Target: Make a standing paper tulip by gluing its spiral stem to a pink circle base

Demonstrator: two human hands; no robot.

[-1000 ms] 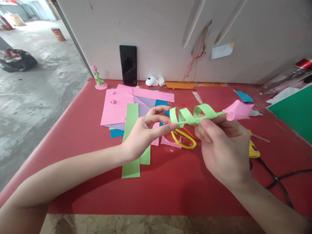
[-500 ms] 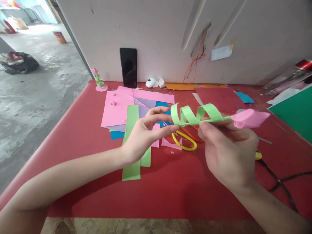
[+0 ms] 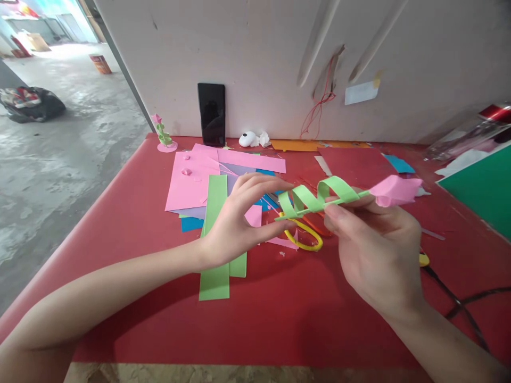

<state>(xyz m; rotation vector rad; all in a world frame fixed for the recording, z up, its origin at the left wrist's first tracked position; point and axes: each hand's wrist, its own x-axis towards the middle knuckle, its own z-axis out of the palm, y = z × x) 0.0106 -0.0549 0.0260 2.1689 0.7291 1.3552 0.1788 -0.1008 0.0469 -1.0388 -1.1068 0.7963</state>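
My right hand (image 3: 377, 252) pinches the green stem of a paper flower (image 3: 395, 190) between thumb and fingers. Its folded pink bud points to the right, and a light green paper strip (image 3: 336, 187) coils loosely round the stem. The stem tilts, with its bare end lower at the left. Around that end my left hand (image 3: 229, 226) is open, thumb below and fingers above, apart from each other. Beneath the flower, scissors with a yellow handle (image 3: 307, 239) lie on the red table (image 3: 271, 314), their blades partly hidden.
Green strips (image 3: 215, 282) and pink sheets (image 3: 187, 194) lie on the left. A small finished paper flower (image 3: 162, 133) stands at the back corner. Behind are a phone (image 3: 211, 114) leaning on the wall and a white earbud case (image 3: 247, 139). A black cable (image 3: 455, 295) runs at right.
My left thumb and fingers have spread apart and come off the coiled strip. The flower has tilted, its bare stem end lower, and has shifted slightly left in my right hand.
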